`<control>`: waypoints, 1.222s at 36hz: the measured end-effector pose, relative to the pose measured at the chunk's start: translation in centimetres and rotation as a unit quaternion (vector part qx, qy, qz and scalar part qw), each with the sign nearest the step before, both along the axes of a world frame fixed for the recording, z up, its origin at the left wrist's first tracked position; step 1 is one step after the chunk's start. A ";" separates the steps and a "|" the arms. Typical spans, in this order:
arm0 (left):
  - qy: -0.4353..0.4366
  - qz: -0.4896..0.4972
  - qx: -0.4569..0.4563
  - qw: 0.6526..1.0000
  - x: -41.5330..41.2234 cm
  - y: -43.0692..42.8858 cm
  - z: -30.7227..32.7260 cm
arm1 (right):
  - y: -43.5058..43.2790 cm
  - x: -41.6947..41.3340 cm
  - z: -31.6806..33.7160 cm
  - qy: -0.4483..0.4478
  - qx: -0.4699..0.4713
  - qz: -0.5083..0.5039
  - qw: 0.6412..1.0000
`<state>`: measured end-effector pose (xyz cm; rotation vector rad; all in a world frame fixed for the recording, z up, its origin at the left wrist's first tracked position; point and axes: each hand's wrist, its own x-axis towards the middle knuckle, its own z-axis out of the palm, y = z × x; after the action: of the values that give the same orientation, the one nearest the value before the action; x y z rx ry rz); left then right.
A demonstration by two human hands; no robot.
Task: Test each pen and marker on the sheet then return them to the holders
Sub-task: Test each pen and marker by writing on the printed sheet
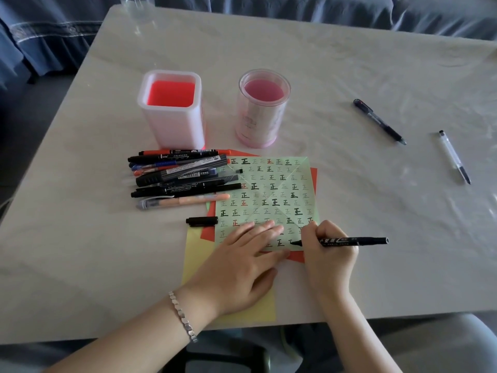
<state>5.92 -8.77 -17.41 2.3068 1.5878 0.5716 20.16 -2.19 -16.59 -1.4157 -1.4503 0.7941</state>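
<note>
A green sheet covered in written test marks lies on red and yellow sheets near the table's front. My left hand presses flat on its lower edge. My right hand grips a black marker, uncapped, with its tip on the sheet's bottom right corner. The marker's black cap lies left of the sheet. A pile of several pens and markers sits at the sheet's upper left. Behind stand a square white holder and a round pink holder, both with nothing inside.
A dark pen and a clear pen lie apart on the right side of the white table. A clear bottle stands at the far left edge. Blue fabric runs behind the table.
</note>
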 end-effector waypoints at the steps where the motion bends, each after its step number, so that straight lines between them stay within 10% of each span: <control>1: 0.000 0.000 0.000 1.000 0.0 0.0 0.0 | 0.0 0.0 0.0 0.001 -0.002 0.000 1.000; 44: 0.003 -0.002 -0.002 1.000 -0.1 0.0 -0.1 | 0.1 0.2 0.0 -0.015 0.001 -0.036 0.999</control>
<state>5.87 -8.75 -17.46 2.3099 1.5852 0.5621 20.36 -2.11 -16.59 -1.4759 -1.4134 0.7283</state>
